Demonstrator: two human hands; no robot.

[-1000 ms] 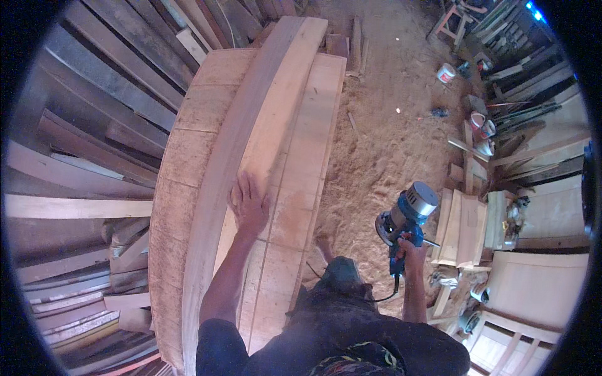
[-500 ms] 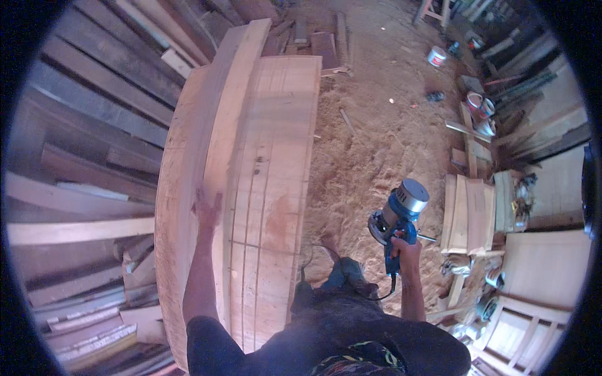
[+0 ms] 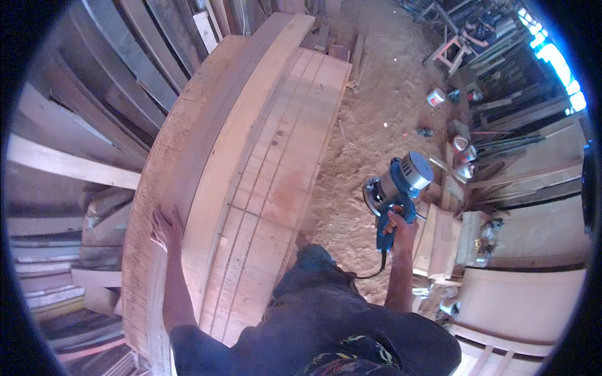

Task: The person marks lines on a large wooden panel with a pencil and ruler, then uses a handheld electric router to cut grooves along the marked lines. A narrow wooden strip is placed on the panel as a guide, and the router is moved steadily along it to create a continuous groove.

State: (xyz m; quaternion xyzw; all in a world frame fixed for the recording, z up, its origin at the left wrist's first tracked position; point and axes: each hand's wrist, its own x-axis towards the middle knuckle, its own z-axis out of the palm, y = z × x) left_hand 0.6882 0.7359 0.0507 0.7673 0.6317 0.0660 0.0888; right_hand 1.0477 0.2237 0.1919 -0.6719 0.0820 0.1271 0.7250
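In my right hand (image 3: 401,232) is a blue and silver wood router (image 3: 407,172), gripped by its handle and held off to the right of the workbench over the floor. Its round base faces left, and a black cord hangs from the handle. My left hand (image 3: 166,230), fingers spread, is at the left side of a long thick timber beam (image 3: 216,163) with a darker face on its left; whether the palm presses on it I cannot tell. The beam lies lengthwise on a broad wooden bench top (image 3: 276,200), which has dark lines running along it and one crossing line.
Stacked boards (image 3: 69,163) line the left side. Shavings cover the floor (image 3: 364,119) to the right of the bench. Farther right are a white bucket (image 3: 436,97), more buckets, loose timber and a stack of short boards (image 3: 439,241). A pale panel (image 3: 523,304) stands at lower right.
My left hand has moved left and toward me along the beam. The router remains in my right hand, slightly higher in view. The whole view has turned, so the bench appears more slanted.
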